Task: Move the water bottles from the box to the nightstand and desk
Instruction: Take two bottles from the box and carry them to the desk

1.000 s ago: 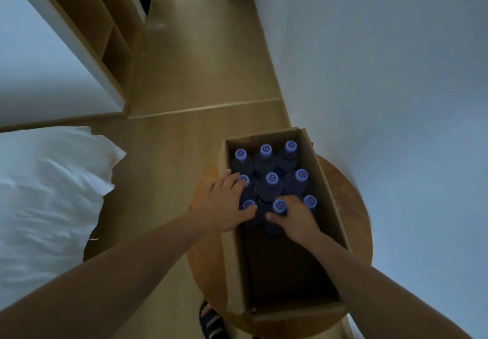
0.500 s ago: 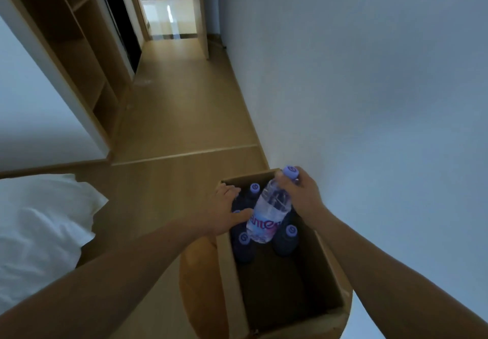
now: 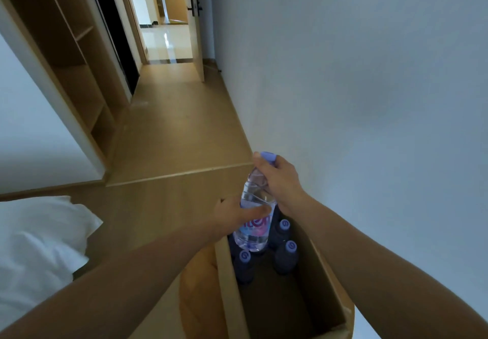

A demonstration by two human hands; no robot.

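Note:
A clear water bottle (image 3: 254, 229) with a purple cap and pink label hangs upright above the open cardboard box (image 3: 231, 283). My right hand (image 3: 280, 180) grips its neck just under the cap. My left hand (image 3: 233, 216) wraps around the bottle's middle from the left, thumb across the front. Three more purple-capped bottles (image 3: 286, 255) are visible standing in the box's far end below it; others may be hidden behind the held bottle. The near half of the box shows a bare bottom.
The box rests on a round wooden stool (image 3: 196, 294) against the white wall (image 3: 356, 88). A white pillow (image 3: 39, 241) lies at left. Wooden floor leads past open shelving (image 3: 79, 56) to an open door (image 3: 196, 22).
My right hand has lifted one bottle out of the box and raised it higher. My left hand moved from the box edge onto the bottle. The view has tilted up toward the doorway.

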